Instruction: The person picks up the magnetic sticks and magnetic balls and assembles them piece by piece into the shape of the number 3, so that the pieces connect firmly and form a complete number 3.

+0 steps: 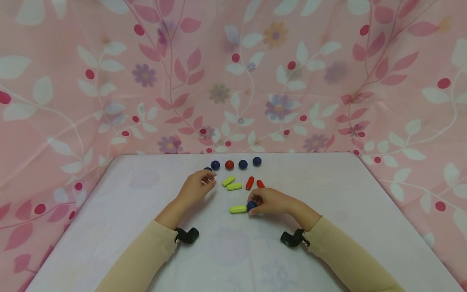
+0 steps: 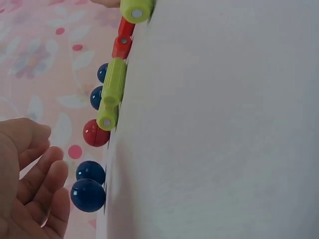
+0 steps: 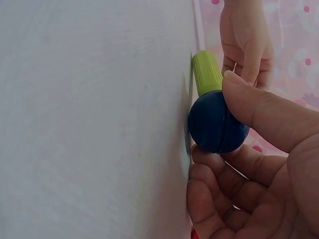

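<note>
My right hand (image 1: 271, 200) pinches a dark blue ball (image 3: 214, 122) between thumb and fingers, low at the tabletop. The ball sits at the right end of a yellow-green ribbed rod (image 1: 238, 209); the two appear to touch. My left hand (image 1: 196, 187) has loosely bent fingers and holds nothing. It is nearest to a blue ball (image 2: 88, 195) at the left end of the back row, partly hidden by the hand in the head view. A red ball (image 1: 229, 164) and more blue balls (image 1: 243, 164) make up that row.
Between the row and my hands lie two yellow-green rods (image 1: 234, 186) and two red rods (image 1: 249, 183), one partly behind the right hand. A white cloth covers the table (image 1: 233, 259). Pink floral fabric (image 1: 233, 81) hangs behind it and at both sides.
</note>
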`<move>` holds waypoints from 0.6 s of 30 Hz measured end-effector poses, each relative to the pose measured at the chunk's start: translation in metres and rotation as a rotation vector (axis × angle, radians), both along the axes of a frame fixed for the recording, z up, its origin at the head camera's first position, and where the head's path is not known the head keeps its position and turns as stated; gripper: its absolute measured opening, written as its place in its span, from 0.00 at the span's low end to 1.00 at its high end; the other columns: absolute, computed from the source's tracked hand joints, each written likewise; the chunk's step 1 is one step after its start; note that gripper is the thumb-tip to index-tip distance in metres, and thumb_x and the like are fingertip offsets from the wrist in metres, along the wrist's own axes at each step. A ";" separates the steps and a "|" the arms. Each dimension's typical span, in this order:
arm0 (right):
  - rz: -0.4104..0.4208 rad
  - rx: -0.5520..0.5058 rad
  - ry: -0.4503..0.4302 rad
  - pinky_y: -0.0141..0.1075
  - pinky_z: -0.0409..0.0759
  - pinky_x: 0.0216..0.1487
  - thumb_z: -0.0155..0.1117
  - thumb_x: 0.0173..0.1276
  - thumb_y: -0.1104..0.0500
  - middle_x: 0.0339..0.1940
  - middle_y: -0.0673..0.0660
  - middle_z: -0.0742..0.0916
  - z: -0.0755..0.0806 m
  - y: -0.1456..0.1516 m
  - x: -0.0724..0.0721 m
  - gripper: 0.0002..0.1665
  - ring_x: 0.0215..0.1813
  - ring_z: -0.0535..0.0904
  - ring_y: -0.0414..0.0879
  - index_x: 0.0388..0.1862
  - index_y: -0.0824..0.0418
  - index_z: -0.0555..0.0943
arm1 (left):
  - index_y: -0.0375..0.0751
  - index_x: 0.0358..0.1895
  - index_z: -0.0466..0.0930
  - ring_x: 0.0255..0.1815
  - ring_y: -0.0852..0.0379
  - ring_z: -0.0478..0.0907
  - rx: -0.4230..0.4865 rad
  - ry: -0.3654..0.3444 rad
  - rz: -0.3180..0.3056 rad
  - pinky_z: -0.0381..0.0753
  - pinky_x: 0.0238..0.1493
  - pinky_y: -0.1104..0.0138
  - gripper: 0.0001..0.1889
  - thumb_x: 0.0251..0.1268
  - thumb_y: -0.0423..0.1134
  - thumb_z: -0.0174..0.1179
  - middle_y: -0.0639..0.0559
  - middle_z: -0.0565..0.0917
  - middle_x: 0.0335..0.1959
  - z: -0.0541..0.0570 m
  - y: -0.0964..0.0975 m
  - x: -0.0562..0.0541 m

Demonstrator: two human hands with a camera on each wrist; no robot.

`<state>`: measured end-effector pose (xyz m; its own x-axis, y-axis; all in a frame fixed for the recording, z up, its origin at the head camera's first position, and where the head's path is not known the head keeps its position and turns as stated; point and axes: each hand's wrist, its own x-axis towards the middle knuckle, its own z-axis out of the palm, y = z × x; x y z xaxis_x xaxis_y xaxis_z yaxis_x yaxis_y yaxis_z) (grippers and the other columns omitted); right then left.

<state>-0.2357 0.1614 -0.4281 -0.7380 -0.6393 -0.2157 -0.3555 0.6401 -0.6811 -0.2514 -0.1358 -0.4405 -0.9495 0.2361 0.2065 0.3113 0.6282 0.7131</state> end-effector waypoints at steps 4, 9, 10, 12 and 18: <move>-0.001 0.003 -0.005 0.39 0.78 0.48 0.76 0.62 0.49 0.37 0.47 0.83 -0.002 -0.001 -0.001 0.18 0.42 0.77 0.44 0.46 0.53 0.81 | 0.36 0.54 0.83 0.45 0.52 0.81 0.054 0.052 0.057 0.78 0.49 0.57 0.14 0.68 0.37 0.65 0.48 0.84 0.44 0.000 -0.004 -0.006; -0.007 0.008 -0.007 0.39 0.78 0.48 0.76 0.62 0.49 0.37 0.47 0.83 -0.002 -0.001 -0.002 0.18 0.42 0.77 0.44 0.46 0.53 0.81 | 0.35 0.52 0.83 0.47 0.48 0.80 0.102 0.106 0.136 0.77 0.51 0.55 0.15 0.66 0.38 0.67 0.44 0.84 0.46 0.001 -0.009 -0.015; -0.006 0.007 -0.008 0.39 0.78 0.48 0.76 0.62 0.49 0.37 0.47 0.83 -0.002 -0.001 -0.002 0.18 0.42 0.77 0.44 0.46 0.53 0.81 | 0.35 0.53 0.83 0.48 0.47 0.80 0.106 0.107 0.151 0.77 0.52 0.54 0.16 0.66 0.38 0.67 0.43 0.83 0.48 0.001 -0.009 -0.017; -0.005 0.006 -0.009 0.39 0.77 0.48 0.76 0.62 0.49 0.37 0.47 0.83 -0.002 0.000 -0.002 0.18 0.42 0.77 0.44 0.46 0.53 0.81 | 0.35 0.54 0.82 0.51 0.45 0.78 0.110 0.093 0.180 0.76 0.54 0.53 0.17 0.65 0.38 0.68 0.41 0.82 0.51 0.000 -0.009 -0.021; -0.006 0.010 -0.009 0.38 0.77 0.48 0.75 0.62 0.49 0.37 0.46 0.83 0.000 0.000 -0.001 0.18 0.42 0.77 0.44 0.46 0.53 0.81 | 0.37 0.60 0.79 0.59 0.41 0.73 0.084 -0.003 0.215 0.72 0.61 0.50 0.24 0.63 0.40 0.70 0.38 0.76 0.59 -0.004 -0.007 -0.034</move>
<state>-0.2366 0.1611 -0.4285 -0.7400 -0.6323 -0.2292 -0.3449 0.6493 -0.6778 -0.2849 -0.1429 -0.4447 -0.9768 0.0108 0.2138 0.1745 0.6185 0.7662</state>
